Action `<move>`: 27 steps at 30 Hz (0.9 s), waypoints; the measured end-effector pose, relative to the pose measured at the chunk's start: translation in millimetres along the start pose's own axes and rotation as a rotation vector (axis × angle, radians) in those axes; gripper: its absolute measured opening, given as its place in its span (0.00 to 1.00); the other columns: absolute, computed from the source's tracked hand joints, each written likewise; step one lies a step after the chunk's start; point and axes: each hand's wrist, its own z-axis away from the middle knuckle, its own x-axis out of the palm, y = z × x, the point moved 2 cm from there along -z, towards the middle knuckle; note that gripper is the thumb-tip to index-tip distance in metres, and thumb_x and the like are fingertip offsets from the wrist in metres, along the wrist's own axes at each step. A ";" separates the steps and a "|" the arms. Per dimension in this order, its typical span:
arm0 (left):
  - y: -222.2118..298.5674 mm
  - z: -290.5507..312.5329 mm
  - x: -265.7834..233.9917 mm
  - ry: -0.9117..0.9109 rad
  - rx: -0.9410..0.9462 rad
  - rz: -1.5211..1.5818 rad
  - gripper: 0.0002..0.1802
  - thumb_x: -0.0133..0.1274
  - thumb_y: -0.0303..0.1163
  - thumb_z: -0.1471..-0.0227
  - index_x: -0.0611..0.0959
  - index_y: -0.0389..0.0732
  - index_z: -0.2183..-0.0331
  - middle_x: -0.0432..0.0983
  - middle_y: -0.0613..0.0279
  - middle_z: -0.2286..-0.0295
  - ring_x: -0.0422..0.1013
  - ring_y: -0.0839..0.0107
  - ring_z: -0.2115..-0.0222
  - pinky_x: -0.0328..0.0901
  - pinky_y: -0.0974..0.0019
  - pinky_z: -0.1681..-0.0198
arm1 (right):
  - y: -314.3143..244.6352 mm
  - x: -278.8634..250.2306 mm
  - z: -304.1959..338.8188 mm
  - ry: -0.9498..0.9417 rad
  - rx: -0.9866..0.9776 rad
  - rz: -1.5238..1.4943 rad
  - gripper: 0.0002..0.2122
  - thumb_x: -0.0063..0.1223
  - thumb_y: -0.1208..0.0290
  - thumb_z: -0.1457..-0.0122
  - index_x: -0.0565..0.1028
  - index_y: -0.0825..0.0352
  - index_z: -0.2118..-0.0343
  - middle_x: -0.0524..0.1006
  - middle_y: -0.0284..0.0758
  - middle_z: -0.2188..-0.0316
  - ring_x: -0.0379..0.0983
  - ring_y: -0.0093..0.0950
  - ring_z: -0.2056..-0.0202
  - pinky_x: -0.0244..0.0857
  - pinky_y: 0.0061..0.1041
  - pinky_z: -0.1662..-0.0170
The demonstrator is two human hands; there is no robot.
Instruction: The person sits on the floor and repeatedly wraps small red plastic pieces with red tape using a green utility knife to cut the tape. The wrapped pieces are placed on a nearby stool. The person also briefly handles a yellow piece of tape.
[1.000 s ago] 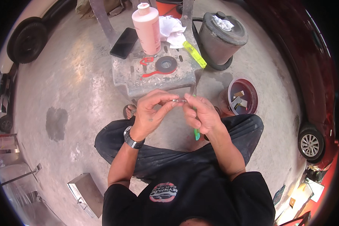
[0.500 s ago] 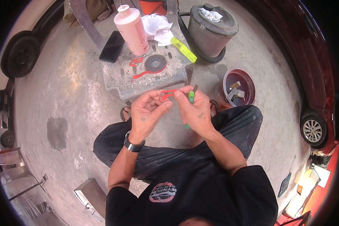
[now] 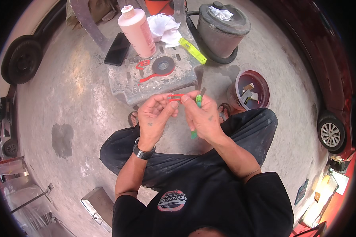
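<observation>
Over the near edge of a worn plastic chair seat (image 3: 126, 87), my left hand (image 3: 156, 114) pinches a small piece edged with red tape (image 3: 175, 95). The thumb and fingertips of my right hand (image 3: 203, 118) meet its other end, so both hands hold it. A slim green cutter (image 3: 198, 102) is also tucked in my right hand. Its dark tip points away from me and its green rear end shows below the fingers. On the seat lies a roll of dark tape (image 3: 163, 66) with a red backing strip trailing left. Loose red backing scraps (image 3: 142, 64) lie beside it.
Also on the seat are a black phone (image 3: 117, 49), a pink bottle (image 3: 137, 33), a white cloth (image 3: 166, 29) and a yellow-green tool (image 3: 192, 51). Right of it stand a lidded grey bin (image 3: 221, 33) and a bucket (image 3: 233, 98) with small items. Cars (image 3: 331, 134) flank both sides.
The red-edged piece has shifted slightly left and turned, showing a gap between its red edges. The green cutter has tilted more upright in my right hand.
</observation>
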 end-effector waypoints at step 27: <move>25.5 -22.0 -52.0 0.308 -0.006 -0.051 0.13 0.55 0.33 0.34 0.82 0.35 0.53 0.81 0.66 0.66 0.71 0.85 0.72 0.66 0.78 0.69 | -2.8 -34.0 -29.0 0.064 0.052 0.475 0.19 0.39 0.54 0.26 0.68 0.70 0.51 0.66 0.30 0.84 0.59 0.21 0.89 0.52 0.21 0.86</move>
